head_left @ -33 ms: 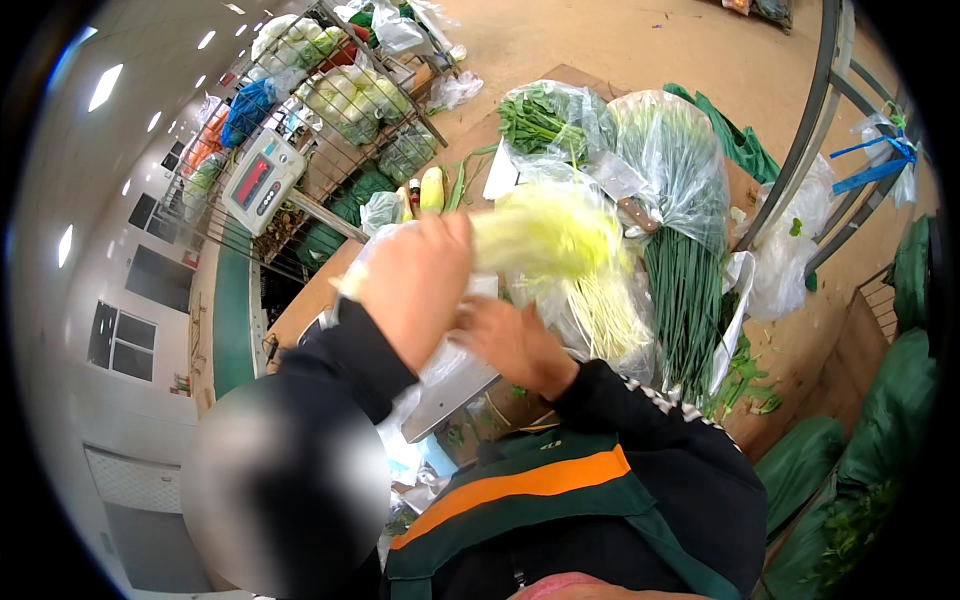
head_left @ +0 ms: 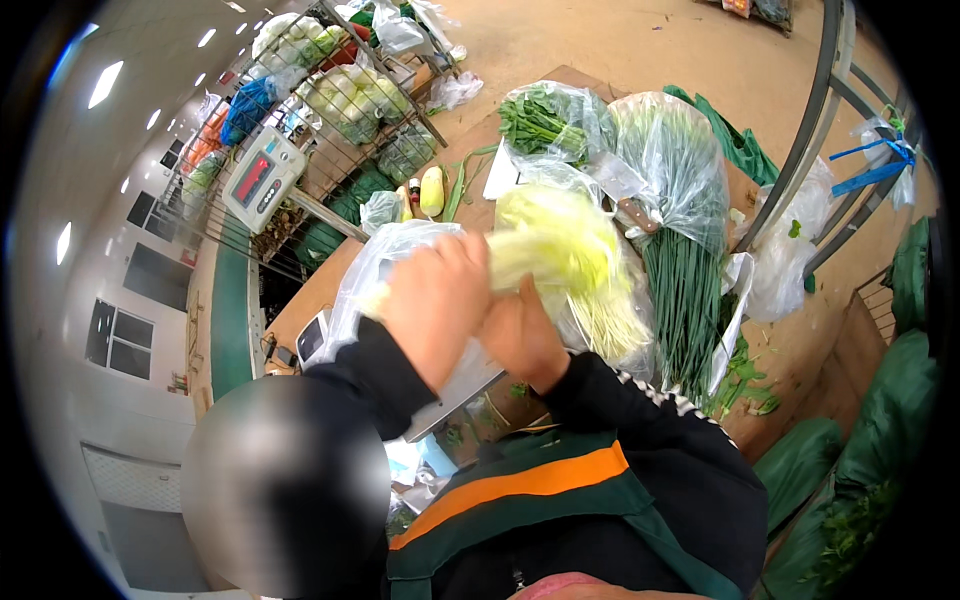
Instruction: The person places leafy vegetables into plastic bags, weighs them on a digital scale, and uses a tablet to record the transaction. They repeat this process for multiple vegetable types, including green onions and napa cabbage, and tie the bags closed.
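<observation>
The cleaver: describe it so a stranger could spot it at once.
On the brown table, look right of the pale yellow leafy bunch for a big clear bag around dark-green stalks. At that bag's left edge lies the cleaver, blade toward the upper left, handle toward the lower right. Unlike its leafy neighbours, it has a broad, flat grey blade and brown handle.

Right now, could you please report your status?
Left bare hand gripping pale yellowish leafy bunch; right bare hand alongside; wooden-handled metal cleaver to bunch's right.
</observation>
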A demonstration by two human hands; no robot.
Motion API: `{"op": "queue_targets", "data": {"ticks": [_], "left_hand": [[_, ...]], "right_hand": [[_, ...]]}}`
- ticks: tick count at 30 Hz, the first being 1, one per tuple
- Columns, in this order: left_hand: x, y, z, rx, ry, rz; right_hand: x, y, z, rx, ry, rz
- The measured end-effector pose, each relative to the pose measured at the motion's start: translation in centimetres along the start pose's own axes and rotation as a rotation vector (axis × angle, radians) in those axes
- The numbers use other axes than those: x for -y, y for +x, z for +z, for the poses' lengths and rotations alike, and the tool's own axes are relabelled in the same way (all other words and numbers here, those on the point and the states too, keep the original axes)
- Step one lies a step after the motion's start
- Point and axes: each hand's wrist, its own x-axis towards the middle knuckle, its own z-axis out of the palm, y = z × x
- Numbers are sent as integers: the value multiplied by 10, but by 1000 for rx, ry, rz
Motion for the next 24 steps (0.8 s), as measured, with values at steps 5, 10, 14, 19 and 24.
{"op": "queue_targets", "data": {"ticks": [5, 10, 14, 19, 24], "left_hand": [[-37, -59, 15, 0, -57, -260], [-25, -142, -1, -371, -557, -306], [-42, -252, 78, -623, -449, -864], [-44, -378, 229, 192, -451, -1550], [7, -409, 293, -302, -1197, -1670]], "right_hand": [[35, 29, 36, -101, 514, 89], [73, 50, 86, 159, 567, -147], [118, 65, 144, 497, 571, -297], [107, 68, 172, 566, 164, -527], [-18, 69, 170, 512, -398, -722]]}}
